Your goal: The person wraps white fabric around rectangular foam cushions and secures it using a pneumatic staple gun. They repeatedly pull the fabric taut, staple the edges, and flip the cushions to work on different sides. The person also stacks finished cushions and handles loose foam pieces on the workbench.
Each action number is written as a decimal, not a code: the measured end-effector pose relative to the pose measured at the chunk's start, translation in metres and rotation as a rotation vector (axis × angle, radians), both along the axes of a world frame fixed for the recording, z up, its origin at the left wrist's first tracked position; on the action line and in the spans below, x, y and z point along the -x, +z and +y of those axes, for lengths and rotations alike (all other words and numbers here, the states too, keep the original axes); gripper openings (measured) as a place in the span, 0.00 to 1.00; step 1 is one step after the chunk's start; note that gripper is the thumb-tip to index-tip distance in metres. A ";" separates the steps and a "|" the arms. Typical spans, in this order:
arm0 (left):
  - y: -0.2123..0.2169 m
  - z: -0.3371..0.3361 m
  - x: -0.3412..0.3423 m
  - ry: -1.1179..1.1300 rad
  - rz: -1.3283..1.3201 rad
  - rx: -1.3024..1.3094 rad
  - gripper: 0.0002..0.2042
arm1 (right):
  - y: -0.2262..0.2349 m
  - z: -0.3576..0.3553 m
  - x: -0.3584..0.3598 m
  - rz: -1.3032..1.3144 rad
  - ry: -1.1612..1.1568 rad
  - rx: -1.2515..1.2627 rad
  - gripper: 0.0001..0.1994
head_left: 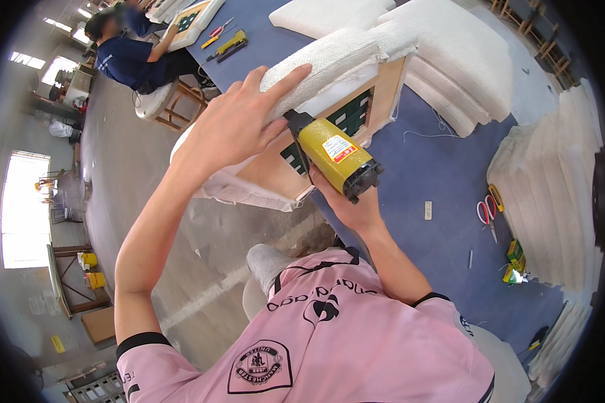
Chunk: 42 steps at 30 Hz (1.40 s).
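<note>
White fabric (329, 57) already pulled over wooden frame (383, 87); left hand (238, 121) spread, pressing fabric; right hand (349, 205) gripping yellow stapler (333, 154) against frame underside; lower edge looks loose, unstapled

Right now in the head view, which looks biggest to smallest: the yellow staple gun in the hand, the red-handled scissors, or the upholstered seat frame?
1. Upholstered seat frame
2. Yellow staple gun, though nearness to the camera enlarges it
3. Red-handled scissors

two staple guns (336, 156), one pair of scissors (485, 213), two hands (232, 124).
</note>
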State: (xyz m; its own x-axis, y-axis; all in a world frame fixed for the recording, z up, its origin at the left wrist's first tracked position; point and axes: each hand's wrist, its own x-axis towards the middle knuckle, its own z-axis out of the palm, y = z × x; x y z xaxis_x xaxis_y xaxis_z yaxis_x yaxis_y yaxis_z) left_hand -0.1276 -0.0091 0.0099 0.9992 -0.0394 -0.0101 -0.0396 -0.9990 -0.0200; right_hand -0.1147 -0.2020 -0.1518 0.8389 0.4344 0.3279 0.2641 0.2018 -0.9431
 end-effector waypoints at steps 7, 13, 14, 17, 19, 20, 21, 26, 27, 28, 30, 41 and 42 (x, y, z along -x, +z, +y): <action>0.013 -0.008 -0.002 0.066 0.137 0.024 0.52 | 0.003 0.003 0.005 0.025 0.100 -0.035 0.20; 0.018 0.070 -0.005 0.363 0.302 0.584 0.40 | 0.026 -0.006 0.003 -0.320 0.131 0.047 0.17; 0.011 0.072 -0.005 0.514 0.273 0.513 0.39 | 0.030 -0.008 0.006 -0.286 0.175 0.086 0.14; 0.003 0.071 0.000 0.333 0.319 0.688 0.37 | 0.033 0.001 0.013 -0.227 0.144 0.049 0.14; 0.003 0.068 -0.001 0.289 0.342 0.702 0.35 | 0.028 0.005 0.018 -0.209 0.123 0.048 0.14; 0.001 0.066 0.000 0.273 0.311 0.667 0.35 | 0.024 0.009 0.018 -0.209 0.112 0.047 0.13; -0.001 0.064 0.002 0.257 0.280 0.630 0.35 | 0.021 0.013 0.018 -0.209 0.100 0.047 0.13; 0.005 0.026 0.023 0.232 0.079 0.315 0.32 | 0.016 0.013 0.019 -0.171 0.121 0.003 0.13; 0.009 0.017 0.024 0.262 0.060 0.288 0.29 | 0.016 0.013 0.018 -0.161 0.125 0.008 0.13; 0.005 0.008 0.028 0.251 0.025 0.200 0.28 | 0.018 0.013 0.018 -0.162 0.124 0.017 0.13; 0.000 -0.005 0.033 0.220 -0.062 0.013 0.27 | 0.025 0.015 0.016 -0.182 0.116 0.021 0.14; 0.000 0.026 0.031 -0.010 -0.053 0.022 0.30 | 0.031 -0.002 0.024 -0.053 0.085 -0.014 0.15; 0.000 0.026 0.031 -0.011 -0.047 0.022 0.30 | 0.034 -0.003 0.023 -0.074 0.083 0.000 0.15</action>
